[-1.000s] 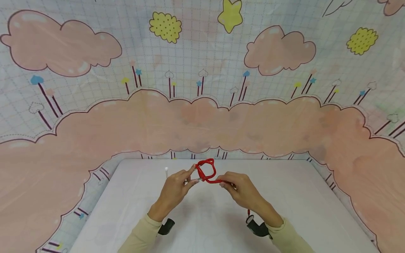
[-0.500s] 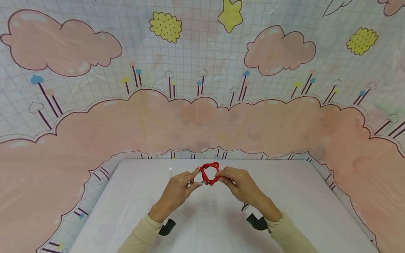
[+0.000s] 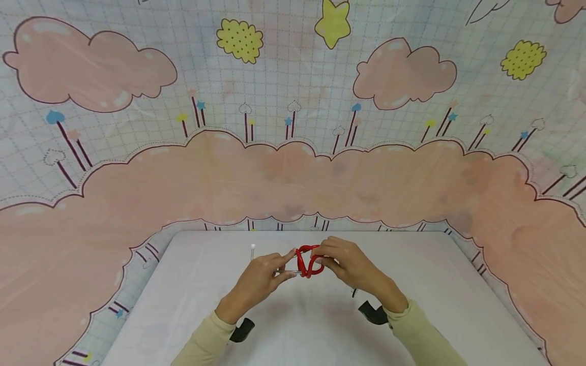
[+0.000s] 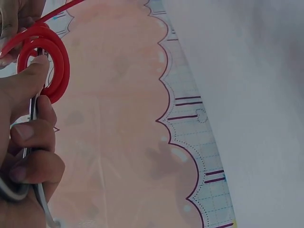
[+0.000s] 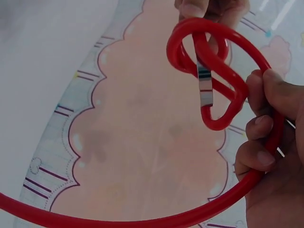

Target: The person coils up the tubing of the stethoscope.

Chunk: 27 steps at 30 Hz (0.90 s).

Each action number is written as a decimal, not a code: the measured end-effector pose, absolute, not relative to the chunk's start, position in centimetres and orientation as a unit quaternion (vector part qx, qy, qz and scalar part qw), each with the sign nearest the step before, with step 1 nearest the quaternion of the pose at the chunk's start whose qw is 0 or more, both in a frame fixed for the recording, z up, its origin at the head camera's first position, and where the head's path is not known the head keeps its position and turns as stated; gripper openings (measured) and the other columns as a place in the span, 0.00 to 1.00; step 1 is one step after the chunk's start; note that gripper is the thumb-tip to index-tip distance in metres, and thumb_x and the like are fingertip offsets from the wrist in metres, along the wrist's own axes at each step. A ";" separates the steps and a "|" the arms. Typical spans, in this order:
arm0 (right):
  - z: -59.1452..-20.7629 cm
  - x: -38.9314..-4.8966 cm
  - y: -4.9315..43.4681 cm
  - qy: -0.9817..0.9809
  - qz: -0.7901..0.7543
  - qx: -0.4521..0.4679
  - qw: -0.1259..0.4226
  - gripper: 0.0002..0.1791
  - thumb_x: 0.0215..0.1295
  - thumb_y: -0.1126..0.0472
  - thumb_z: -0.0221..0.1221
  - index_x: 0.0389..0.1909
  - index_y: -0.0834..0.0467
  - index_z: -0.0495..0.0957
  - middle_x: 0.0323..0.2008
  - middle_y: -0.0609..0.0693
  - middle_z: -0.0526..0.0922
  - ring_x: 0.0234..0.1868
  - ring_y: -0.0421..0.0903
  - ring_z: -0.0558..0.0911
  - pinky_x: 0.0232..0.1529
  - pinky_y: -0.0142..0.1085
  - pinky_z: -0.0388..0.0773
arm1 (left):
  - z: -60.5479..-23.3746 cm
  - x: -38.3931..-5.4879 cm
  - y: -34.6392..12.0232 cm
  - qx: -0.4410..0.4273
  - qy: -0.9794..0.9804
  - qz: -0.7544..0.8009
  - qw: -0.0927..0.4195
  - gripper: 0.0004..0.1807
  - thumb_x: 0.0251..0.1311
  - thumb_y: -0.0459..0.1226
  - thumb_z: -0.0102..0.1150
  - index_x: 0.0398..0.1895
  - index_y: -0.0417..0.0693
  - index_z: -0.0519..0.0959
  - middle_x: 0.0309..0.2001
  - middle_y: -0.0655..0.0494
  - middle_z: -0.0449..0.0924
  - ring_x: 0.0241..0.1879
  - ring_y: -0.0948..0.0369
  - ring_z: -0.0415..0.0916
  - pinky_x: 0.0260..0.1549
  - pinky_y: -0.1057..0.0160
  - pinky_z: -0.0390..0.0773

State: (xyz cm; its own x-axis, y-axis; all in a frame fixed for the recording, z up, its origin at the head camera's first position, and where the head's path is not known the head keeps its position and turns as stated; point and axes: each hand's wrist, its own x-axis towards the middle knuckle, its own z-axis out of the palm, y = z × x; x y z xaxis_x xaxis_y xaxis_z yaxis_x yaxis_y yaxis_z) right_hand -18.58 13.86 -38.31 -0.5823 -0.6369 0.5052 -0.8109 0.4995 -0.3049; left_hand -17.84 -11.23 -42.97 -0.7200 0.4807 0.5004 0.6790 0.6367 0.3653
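A stethoscope with red tubing (image 3: 300, 262) is held up over the white table between both hands. My left hand (image 3: 258, 277) grips its metal ear tubes (image 4: 33, 109), and a white ear tip (image 3: 253, 246) sticks up behind that hand. The tubing is wound into loops (image 4: 61, 66) beside the left fingertips. My right hand (image 3: 345, 262) pinches the tubing at the right of the loops; in the right wrist view the red tube (image 5: 228, 202) runs on through its curled fingers. A flat metal strip (image 5: 205, 85) shows amid the loops. The chest piece (image 3: 354, 293) hangs mostly hidden beneath the right hand.
The white tabletop (image 3: 183, 305) lies under the hands. Behind it hangs a cloth backdrop (image 3: 274, 178) printed with clouds and stars. Black wrist mounts (image 3: 241, 330) sit by both sleeves.
The right hand has carried the tubing around the loops, and its free length has shortened. Both hands have shifted slightly; the left moved right and down, and the chest piece has risen toward the right hand.
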 end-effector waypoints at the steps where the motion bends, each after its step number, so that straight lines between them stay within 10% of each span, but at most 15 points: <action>1: -38.3 -18.7 13.9 -0.850 0.261 0.427 0.164 0.12 0.60 0.65 0.66 0.45 0.57 0.84 0.37 0.46 0.85 0.38 0.41 0.79 0.39 0.29 0.81 | -42.9 -17.8 -11.2 -0.331 -0.886 -0.271 0.179 0.32 0.52 0.43 0.71 0.63 0.48 0.77 0.25 0.62 0.77 0.24 0.70 0.67 0.26 0.76 0.72; 27: -38.7 -20.4 14.8 -0.841 0.334 0.415 0.094 0.10 0.56 0.57 0.69 0.37 0.56 0.82 0.30 0.46 0.83 0.30 0.34 0.78 0.34 0.28 0.81 | -42.1 -16.9 -11.4 -0.407 -0.866 -0.273 0.104 0.28 0.56 0.43 0.69 0.62 0.48 0.78 0.26 0.62 0.78 0.26 0.67 0.70 0.28 0.78 0.73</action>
